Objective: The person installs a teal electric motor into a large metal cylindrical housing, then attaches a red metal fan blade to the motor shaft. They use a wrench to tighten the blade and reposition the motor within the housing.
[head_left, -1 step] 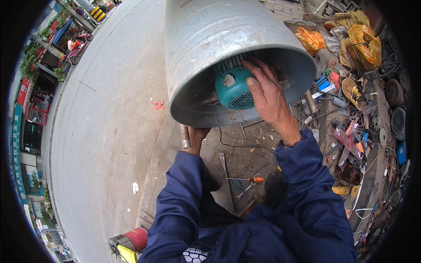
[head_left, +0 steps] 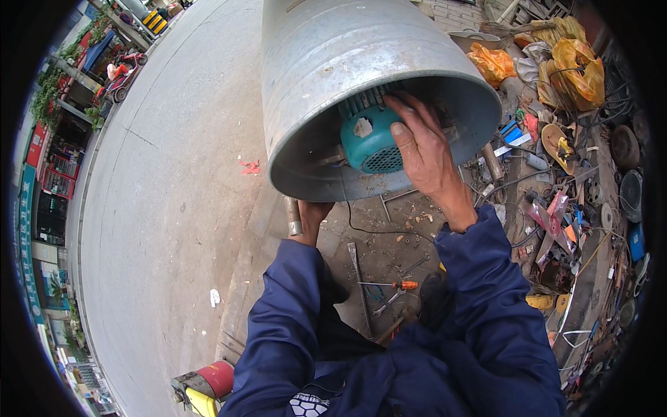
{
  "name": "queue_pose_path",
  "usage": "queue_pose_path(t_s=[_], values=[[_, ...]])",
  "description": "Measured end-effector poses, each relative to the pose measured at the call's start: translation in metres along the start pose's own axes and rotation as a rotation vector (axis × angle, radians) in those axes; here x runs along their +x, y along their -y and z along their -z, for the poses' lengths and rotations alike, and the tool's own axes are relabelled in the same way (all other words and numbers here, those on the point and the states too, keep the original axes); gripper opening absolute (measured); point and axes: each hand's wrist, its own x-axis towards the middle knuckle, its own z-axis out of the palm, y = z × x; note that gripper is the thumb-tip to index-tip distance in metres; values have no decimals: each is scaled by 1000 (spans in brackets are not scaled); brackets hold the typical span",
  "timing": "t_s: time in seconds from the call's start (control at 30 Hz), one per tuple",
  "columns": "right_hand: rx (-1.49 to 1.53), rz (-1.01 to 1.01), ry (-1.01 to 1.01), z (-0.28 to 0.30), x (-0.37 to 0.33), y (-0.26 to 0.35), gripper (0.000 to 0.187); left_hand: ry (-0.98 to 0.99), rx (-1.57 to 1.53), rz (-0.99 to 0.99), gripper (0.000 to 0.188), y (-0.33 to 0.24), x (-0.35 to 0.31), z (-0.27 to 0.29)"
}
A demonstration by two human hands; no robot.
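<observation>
**Hand inside the duct, on the motor**

The person holds a wide metal duct up before them, its open mouth facing the camera. Mounted inside is a teal motor with a vented end cap. The right hand reaches in over the rim, fingers spread across the motor's top and side, thumb on its face; it rests on the casing rather than closing round it. The left hand is below the duct's lower rim, mostly hidden by it; whether it grips the rim or only props it cannot be told.

Risks, as a judgement: the rim is thin sheet metal and the right wrist lies close over it, so a slip or a twist of the duct could drag skin along the edge. If the left hand is only propping, the duct could roll or drop away. A black cable trails on the ground below and could snag a foot.

Room is uneven. To the left lies open concrete pavement. To the right the ground is crowded with scrap, tools and yellow bags, well within a step. Directly underneath lie a screwdriver and a wrench beside the person's feet. Inside the duct, brackets and the wall hem the hand in closely.
</observation>
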Motion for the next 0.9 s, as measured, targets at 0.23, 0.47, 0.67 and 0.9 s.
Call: queue_pose_path(t_s=[0.23,0.47,0.67,0.9], values=[[-4,2,1,0,2,0,43,-27,-39,-4,34,0,-3,-10],[-4,1,2,0,1,0,43,-34,-34,-5,32,-2,-14,-26],[0,-2,-2,0,2,0,42,3,15,-1,43,-3,-7,-18],[0,3,-5,0,2,0,42,-41,-35,-10,32,-3,-17,-31]])
